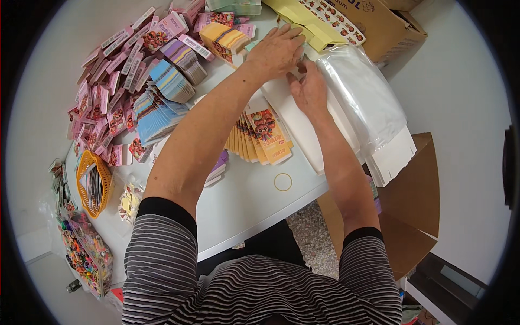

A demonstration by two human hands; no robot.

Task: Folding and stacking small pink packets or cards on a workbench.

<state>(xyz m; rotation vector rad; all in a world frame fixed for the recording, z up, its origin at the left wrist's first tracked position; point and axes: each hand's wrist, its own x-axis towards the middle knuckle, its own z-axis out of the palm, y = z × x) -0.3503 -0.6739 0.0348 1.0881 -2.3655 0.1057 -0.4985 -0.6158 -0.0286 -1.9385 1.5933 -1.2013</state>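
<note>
Left hand (276,51), right hand (312,93), both grips unclear, plastic bags (364,92) beside, pink boxes (117,121) heaped

Bright light; black fisheye corners

A white stack (298,122) (perhaps paper) lies slantwise on the table (249,200).

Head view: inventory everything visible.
pink boxes: many, pink, left
blue stacks: two, blue, left
purple stacks: two, purple, left
yellow stack: one, yellow, top
fanned cards: several, orange, centre
basket: one, orange, left
trinkets: many, multicoloured, left
pouch: one, clear, left
yellow paper: count unclear, yellow, top
patterned sheet: one, white, top
plastic bags: several, clear, right
white sheets: several, white, right
band: one, yellow, centre
cartons: two, brown, right
table: one, white, centre
sleeves: two, black and white, bottom
left hand: one, bare, top
right hand: one, bare, top
</note>
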